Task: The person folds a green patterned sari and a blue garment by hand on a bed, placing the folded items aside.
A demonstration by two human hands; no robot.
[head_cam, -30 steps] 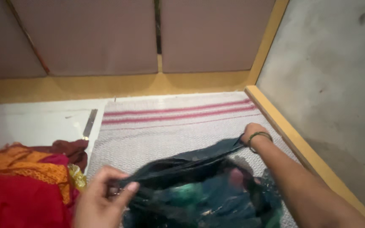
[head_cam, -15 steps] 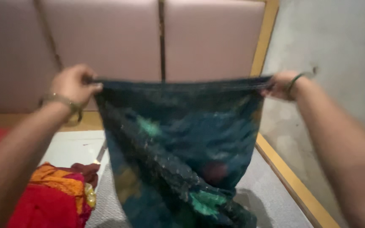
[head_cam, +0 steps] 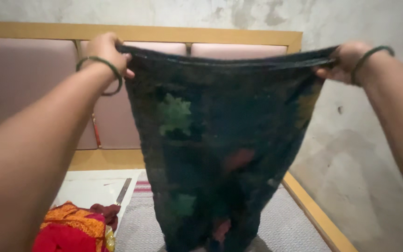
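Observation:
A dark teal garment [head_cam: 215,140] with green and red patches hangs stretched out in front of me, its lower end reaching down to the bed. My left hand [head_cam: 106,51] grips its top left corner, a green bangle on the wrist. The top right corner is pinched in my right hand [head_cam: 346,60], which also wears a green bangle. Both arms are raised and spread wide, so the top edge is pulled taut at about the height of the headboard.
A pile of red and orange clothes [head_cam: 73,228] lies at the lower left on the bed. A grey woven cloth with pink stripes [head_cam: 281,228] covers the mattress. The padded headboard with a yellow wooden frame [head_cam: 38,74] stands behind. A rough concrete wall [head_cam: 364,177] runs along the right.
Both hands lifted the dark garment off the bed, spread it wide and raised it high. The view tilted up from the mattress to the headboard and wall.

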